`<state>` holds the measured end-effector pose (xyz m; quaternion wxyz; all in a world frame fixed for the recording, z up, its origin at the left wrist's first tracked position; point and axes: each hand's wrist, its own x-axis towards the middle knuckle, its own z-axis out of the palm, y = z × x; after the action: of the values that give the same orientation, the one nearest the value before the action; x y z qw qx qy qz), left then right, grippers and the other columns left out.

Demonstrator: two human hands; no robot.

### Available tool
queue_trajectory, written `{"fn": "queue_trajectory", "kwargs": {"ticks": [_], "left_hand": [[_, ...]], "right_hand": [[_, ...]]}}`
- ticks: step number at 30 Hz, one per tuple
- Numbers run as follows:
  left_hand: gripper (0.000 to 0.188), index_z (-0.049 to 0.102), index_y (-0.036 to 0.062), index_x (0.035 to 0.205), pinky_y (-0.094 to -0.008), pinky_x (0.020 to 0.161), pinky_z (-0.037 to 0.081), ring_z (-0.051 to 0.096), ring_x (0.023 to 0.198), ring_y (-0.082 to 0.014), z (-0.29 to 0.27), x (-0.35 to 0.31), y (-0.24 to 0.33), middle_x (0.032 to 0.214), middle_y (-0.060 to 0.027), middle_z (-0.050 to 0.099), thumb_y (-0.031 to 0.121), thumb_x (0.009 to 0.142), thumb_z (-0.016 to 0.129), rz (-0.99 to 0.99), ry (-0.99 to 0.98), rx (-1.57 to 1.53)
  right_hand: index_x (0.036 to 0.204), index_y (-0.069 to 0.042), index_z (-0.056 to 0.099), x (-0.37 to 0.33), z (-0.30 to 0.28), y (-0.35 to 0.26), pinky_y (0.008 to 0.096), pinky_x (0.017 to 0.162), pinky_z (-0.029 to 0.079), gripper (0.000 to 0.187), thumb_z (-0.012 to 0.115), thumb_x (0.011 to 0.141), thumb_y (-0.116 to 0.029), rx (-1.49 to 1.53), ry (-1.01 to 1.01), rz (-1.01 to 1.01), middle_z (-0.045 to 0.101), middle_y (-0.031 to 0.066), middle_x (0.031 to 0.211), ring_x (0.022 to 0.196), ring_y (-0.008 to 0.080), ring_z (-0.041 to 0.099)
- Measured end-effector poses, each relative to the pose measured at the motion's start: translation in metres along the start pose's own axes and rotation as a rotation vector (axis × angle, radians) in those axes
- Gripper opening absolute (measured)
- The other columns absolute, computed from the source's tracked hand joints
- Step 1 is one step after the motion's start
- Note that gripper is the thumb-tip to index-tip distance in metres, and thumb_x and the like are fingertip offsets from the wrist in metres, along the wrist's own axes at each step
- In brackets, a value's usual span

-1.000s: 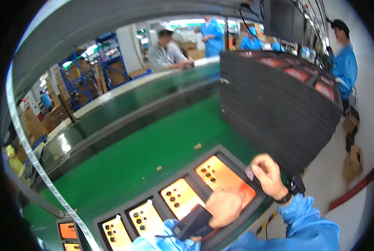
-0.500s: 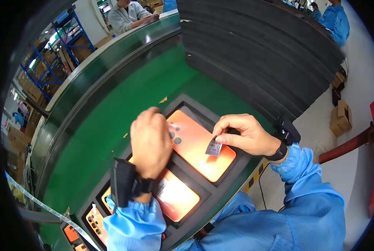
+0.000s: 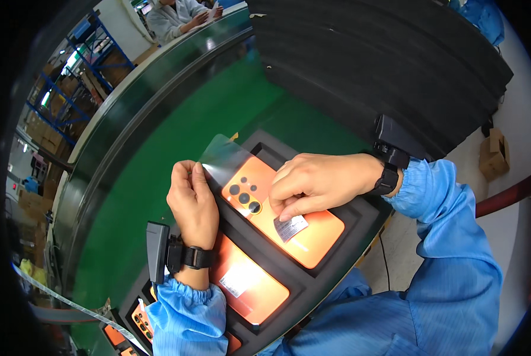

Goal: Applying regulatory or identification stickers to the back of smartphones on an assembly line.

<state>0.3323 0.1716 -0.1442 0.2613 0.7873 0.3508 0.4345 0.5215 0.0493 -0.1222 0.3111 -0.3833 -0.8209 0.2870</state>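
Note:
An orange phone (image 3: 319,240) lies camera side up in a dark foam tray (image 3: 360,222). My left hand (image 3: 193,204) is closed, pinching the edge of a clear film (image 3: 225,159) raised over the phone's camera end. Bent over the phone, my right hand (image 3: 322,181) has its fingertips closed on the upper edge of a small silver printed label (image 3: 291,228). The label is against or just above the phone's lower back; I cannot tell which. Beside my left wrist, a second orange phone (image 3: 256,293) carries a similar label.
More orange phones (image 3: 140,320) sit at the lower left, partly behind my left sleeve. A printed strip (image 3: 81,308) hangs there. The tray rests on a green conveyor belt (image 3: 147,172), with a black ridged cover (image 3: 360,77) beyond. A person (image 3: 176,21) sits across the line.
My left hand has moved slightly left, and the clear film now shows stretched from its fingers. My right hand has moved left and lowered the label toward the phone's back.

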Motion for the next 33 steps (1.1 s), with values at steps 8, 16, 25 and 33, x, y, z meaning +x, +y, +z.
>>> {"fn": "queue_trajectory", "kwargs": {"ticks": [8, 16, 25, 33], "left_hand": [[0.015, 0.052, -0.002, 0.083, -0.025, 0.054, 0.041, 0.048, 0.057, -0.0092, -0.002, 0.0, 0.01, 0.065, -0.0054, 0.054, 0.01, 0.093, 0.051, -0.019, -0.007, 0.017], [0.015, 0.053, -0.0018, 0.084, -0.0235, 0.052, 0.04, 0.046, 0.057, -0.0076, -0.002, 0.0, 0.01, 0.065, -0.0042, 0.054, 0.011, 0.093, 0.052, -0.042, -0.016, 0.004], [0.019, 0.053, 0.0006, 0.083, -0.0205, 0.052, 0.033, 0.04, 0.059, -0.0038, -0.002, -0.001, 0.01, 0.065, 0.0026, 0.048, 0.016, 0.093, 0.053, -0.034, -0.01, 0.009], [0.015, 0.053, -0.0019, 0.083, -0.0226, 0.051, 0.037, 0.044, 0.055, -0.006, -0.002, -0.001, 0.01, 0.064, -0.0027, 0.053, 0.011, 0.092, 0.053, -0.029, -0.011, 0.027]], "right_hand": [[0.075, 0.001, 0.058, 0.018, -0.009, 0.001, 0.0391, 0.062, 0.045, 0.017, 0.06, 0.079, -0.016, -0.073, -0.172, -0.008, 0.06, 0.0131, 0.069, 0.068, 0.0295, 0.059], [0.075, 0.003, 0.053, 0.024, -0.015, -0.008, 0.0401, 0.069, 0.046, 0.02, 0.059, 0.081, -0.015, -0.263, -0.313, -0.039, 0.058, 0.0145, 0.073, 0.075, 0.0312, 0.058], [0.074, 0.002, 0.052, 0.025, -0.018, -0.004, 0.0401, 0.068, 0.045, 0.02, 0.059, 0.081, -0.015, -0.21, -0.328, -0.034, 0.058, 0.0144, 0.073, 0.075, 0.0312, 0.058], [0.074, 0.002, 0.054, 0.025, -0.016, -0.001, 0.0398, 0.067, 0.046, 0.02, 0.058, 0.082, -0.016, -0.221, -0.322, -0.065, 0.059, 0.0142, 0.073, 0.074, 0.0307, 0.059]]}}
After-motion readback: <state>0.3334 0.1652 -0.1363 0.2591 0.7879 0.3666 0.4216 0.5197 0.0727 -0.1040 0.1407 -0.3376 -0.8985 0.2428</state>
